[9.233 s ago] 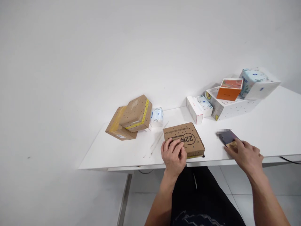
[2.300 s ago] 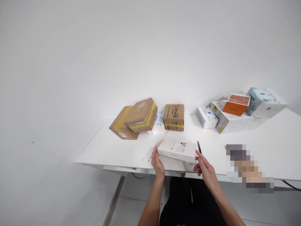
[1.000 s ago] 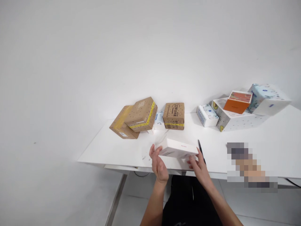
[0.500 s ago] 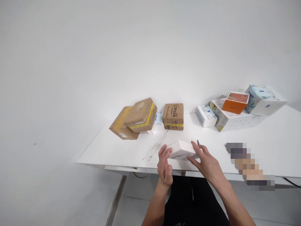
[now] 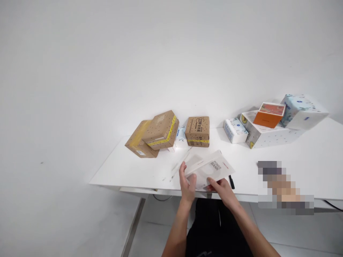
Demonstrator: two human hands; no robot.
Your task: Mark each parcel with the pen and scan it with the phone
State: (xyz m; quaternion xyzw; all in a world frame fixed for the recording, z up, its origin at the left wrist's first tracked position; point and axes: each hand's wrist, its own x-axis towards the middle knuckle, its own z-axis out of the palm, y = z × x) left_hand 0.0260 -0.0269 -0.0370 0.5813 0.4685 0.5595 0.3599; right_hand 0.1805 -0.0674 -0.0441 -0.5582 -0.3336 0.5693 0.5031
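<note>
A white power bank box (image 5: 214, 171), printed "POWER BANK" on its broad face, is held tilted above the front edge of the white table (image 5: 268, 182). My left hand (image 5: 188, 184) grips its left end, thumb on the near side and fingers behind. My right hand (image 5: 222, 190) pinches the lower edge, with the thumb on the printed face and the fingers underneath. Just right of the box, a black pen (image 5: 232, 182) lies on the table, close to my right hand.
Two brown cartons (image 5: 160, 132) lean together at the back left, partly over a white-blue tissue pack (image 5: 181, 137). Another brown carton (image 5: 197, 131) stands beside them. At the back right are a small tissue pack (image 5: 235, 131), a long white box (image 5: 273, 137), an orange box (image 5: 269, 116) and a larger tissue pack (image 5: 302, 112).
The power bank box has been turned so its printed broad face shows. My right hand has shifted from its right end to its lower edge, uncovering more of the pen.
</note>
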